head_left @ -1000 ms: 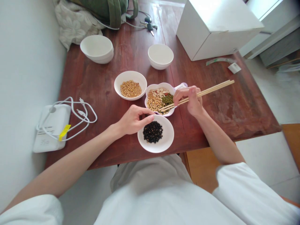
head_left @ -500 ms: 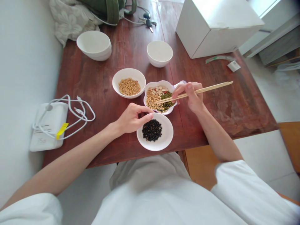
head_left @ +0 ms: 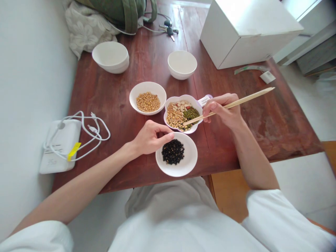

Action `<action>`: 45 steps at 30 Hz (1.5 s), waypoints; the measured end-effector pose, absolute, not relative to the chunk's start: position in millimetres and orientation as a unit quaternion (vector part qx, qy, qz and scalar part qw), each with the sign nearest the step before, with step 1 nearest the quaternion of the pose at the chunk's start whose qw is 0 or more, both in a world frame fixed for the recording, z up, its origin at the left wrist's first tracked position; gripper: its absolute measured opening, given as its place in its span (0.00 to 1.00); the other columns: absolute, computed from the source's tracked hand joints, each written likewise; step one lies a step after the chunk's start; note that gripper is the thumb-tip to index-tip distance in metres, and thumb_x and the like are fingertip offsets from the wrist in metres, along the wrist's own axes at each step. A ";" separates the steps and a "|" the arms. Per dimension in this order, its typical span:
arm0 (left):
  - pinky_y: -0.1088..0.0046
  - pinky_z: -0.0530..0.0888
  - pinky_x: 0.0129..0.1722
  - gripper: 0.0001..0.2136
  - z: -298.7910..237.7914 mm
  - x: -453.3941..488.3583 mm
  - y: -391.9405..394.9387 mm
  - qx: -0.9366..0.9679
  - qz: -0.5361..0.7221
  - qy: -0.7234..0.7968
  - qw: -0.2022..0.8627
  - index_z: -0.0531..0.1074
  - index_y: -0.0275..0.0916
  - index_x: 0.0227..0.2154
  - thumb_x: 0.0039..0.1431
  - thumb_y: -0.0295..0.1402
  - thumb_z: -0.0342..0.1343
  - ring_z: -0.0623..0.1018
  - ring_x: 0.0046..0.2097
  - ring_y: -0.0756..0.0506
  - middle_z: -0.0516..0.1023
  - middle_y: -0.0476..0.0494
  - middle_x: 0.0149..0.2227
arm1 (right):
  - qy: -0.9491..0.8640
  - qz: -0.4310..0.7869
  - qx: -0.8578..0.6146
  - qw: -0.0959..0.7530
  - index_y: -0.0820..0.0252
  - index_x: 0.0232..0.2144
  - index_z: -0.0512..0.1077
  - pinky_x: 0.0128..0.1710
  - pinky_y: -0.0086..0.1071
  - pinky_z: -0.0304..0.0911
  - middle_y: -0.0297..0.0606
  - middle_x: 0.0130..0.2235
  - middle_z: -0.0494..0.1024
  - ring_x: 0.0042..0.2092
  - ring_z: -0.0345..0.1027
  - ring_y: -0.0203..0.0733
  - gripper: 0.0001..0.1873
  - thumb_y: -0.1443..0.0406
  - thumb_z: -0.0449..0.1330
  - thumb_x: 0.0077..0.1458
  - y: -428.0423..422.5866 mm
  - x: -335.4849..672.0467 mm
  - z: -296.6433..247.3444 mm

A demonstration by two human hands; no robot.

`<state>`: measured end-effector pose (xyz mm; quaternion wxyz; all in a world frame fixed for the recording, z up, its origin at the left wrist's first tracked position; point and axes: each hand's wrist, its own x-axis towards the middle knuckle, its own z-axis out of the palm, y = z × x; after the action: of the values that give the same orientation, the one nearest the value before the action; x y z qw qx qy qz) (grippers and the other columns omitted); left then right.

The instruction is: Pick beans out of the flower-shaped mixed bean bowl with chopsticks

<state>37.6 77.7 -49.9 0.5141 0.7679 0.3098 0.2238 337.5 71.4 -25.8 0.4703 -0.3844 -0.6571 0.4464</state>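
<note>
Here we are at the centre of the frame, and sorting beans looks to be the step in hand. The right hand is curled round a pair of chopsticks, their tips down among the mixed beans in the flower-shaped dish. Is a bean caught between them? Too small to tell! Just below, the left hand pinches the rim of a white bowl, thumb over the edge, black beans lying inside. Up and to the left of the dish, another bowl holds yellow beans. Any pick from here, I'd judge, calls for a light, exact squeeze at the tips; round beans could easily slip.

Now the writing: a white label sits on the dish's handle, its print too fine to read. Far left on the worktop, a white device shows faint lettering, illegible, beside a yellow tag. No brand can be made out.
</note>
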 end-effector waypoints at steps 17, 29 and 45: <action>0.84 0.65 0.20 0.13 -51.5 35.8 78.7 0.774 0.218 0.296 0.516 0.86 0.33 0.37 0.63 0.38 0.62 0.73 0.22 0.55 0.83 0.45 0.26 | -0.742 0.449 -0.374 0.328 0.64 0.30 0.77 0.27 0.27 0.65 0.41 0.28 0.78 0.26 0.70 0.33 0.26 0.51 0.55 0.70 67.0 342.5 -9.7; 0.82 0.65 0.21 0.14 -52.2 35.7 79.3 0.779 0.216 0.291 0.512 0.86 0.33 0.37 0.64 0.39 0.61 0.75 0.24 0.53 0.84 0.43 0.28 | -0.735 0.476 -0.381 0.297 0.64 0.33 0.77 0.27 0.25 0.68 0.40 0.29 0.78 0.27 0.73 0.34 0.21 0.53 0.58 0.68 67.6 348.2 -9.1; 0.82 0.63 0.20 0.13 -52.1 35.2 79.1 0.778 0.215 0.289 0.515 0.86 0.34 0.38 0.64 0.39 0.61 0.72 0.22 0.54 0.83 0.45 0.27 | -0.738 0.469 -0.395 0.283 0.65 0.32 0.81 0.27 0.25 0.69 0.42 0.29 0.82 0.28 0.75 0.35 0.21 0.54 0.61 0.67 69.5 351.0 -7.8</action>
<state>35.2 79.1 -52.1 0.5150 0.7780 0.2888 0.2148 351.0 69.5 -7.8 0.2830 -0.3950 -0.7378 0.4685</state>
